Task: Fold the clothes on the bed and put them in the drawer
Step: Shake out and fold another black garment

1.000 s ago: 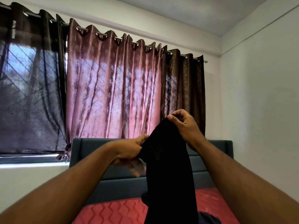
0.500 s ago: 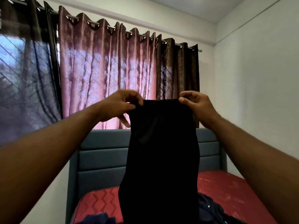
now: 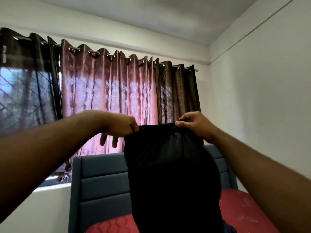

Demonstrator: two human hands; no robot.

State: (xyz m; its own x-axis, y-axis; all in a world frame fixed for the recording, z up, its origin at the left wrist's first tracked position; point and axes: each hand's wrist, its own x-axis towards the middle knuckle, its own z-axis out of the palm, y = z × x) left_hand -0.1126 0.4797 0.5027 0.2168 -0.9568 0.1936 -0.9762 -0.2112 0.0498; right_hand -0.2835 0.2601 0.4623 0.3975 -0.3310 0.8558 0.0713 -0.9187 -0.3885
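Red quilted mattress of the bed (image 3: pixel 111 226) fills the bottom of the view, with a grey-blue padded headboard (image 3: pixel 101 180) rising behind it against the wall. Above the headboard hang the curtains (image 3: pixel 107 91), a pink panel between darker ones, with daylight coming through.

In front of all this hangs a black garment (image 3: pixel 173 182), held up in the air over the bed, its gathered top edge stretched level and the rest falling straight down out of view. It looks like a waistband, so these may be trousers or shorts, though the cloth is too dark to say. A bit of another dark garment (image 3: pixel 229 228) shows on the mattress at the lower right.

The left hand (image 3: pixel 122 126) pinches the left end of the top edge, two of its fingers hanging loose below. The right hand (image 3: pixel 196 124) pinches the right end between thumb and forefinger. The two hands are apart, one at each corner.

By my judgement the step in hand is the spreading-out of the first piece before folding. The next move calls for bringing the two corners together, or laying the cloth flat on the bed, while keeping the edge taut. No drawer is in view.
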